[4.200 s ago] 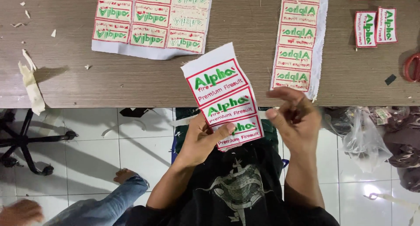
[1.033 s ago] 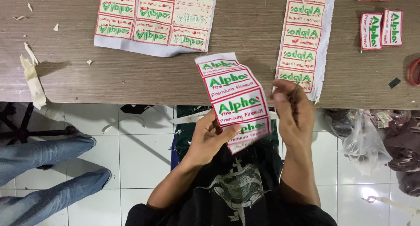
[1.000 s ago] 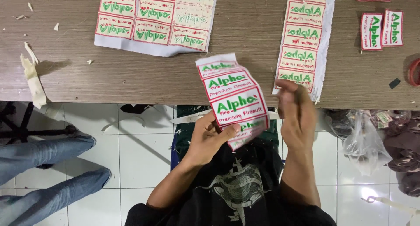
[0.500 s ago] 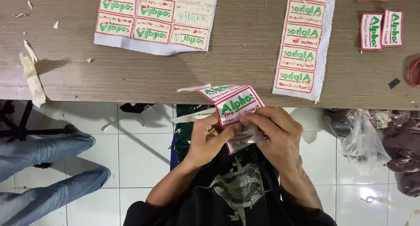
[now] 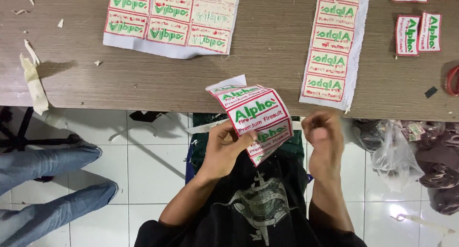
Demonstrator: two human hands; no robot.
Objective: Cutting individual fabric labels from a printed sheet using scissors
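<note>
My left hand grips a white fabric strip of embroidered patches, each with green lettering in a red border. The strip curls upward above the table edge, in front of my black shirt. My right hand is a loose fist just right of the strip, apart from it; I cannot tell whether it pinches anything. On the brown wooden table lie a wide sheet of the same patches at top left and a long strip of patches to the right, both seen upside down.
Two cut single patches lie at the table's far right, beside a red ring. Fabric scraps sit at the left edge. A clear plastic bag hangs right. Another person's jeans-clad legs stand on the white tile floor, left.
Both hands were together on the strip half a second ago. Now my right hand has pulled away to the right, and the strip has sprung up again in my left hand.
</note>
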